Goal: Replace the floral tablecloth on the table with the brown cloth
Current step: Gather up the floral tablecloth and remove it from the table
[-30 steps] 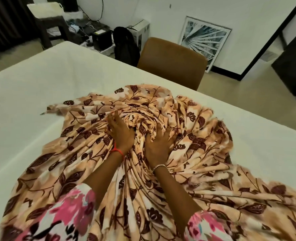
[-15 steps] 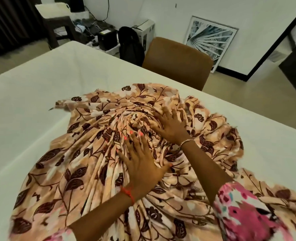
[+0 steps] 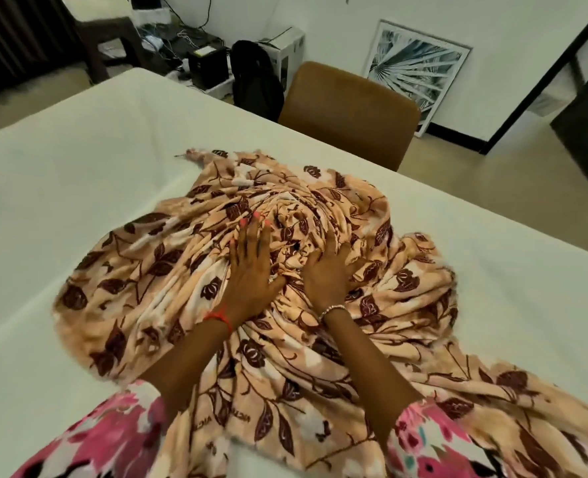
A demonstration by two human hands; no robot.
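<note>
The floral tablecloth [image 3: 189,270], peach with dark brown leaves, lies bunched in a swirled heap on the white table [image 3: 61,174] and trails off the near right edge. My left hand [image 3: 251,267], with a red wrist band, presses flat on the heap with its fingers straight. Beside it my right hand [image 3: 327,270], with a bead bracelet, digs its curled fingers into the folds and grips them. The two hands sit close together at the heap's centre.
A brown chair [image 3: 347,108] stands at the table's far edge. Behind it are a black backpack [image 3: 256,77], boxes and cables on the floor, and a framed picture [image 3: 413,67] leaning on the wall. A dark stool [image 3: 103,39] stands far left.
The cloth's left edge has drawn in and the heap is tighter. My right hand came back from the far side and now grips folds beside my left hand, which moved forward.
</note>
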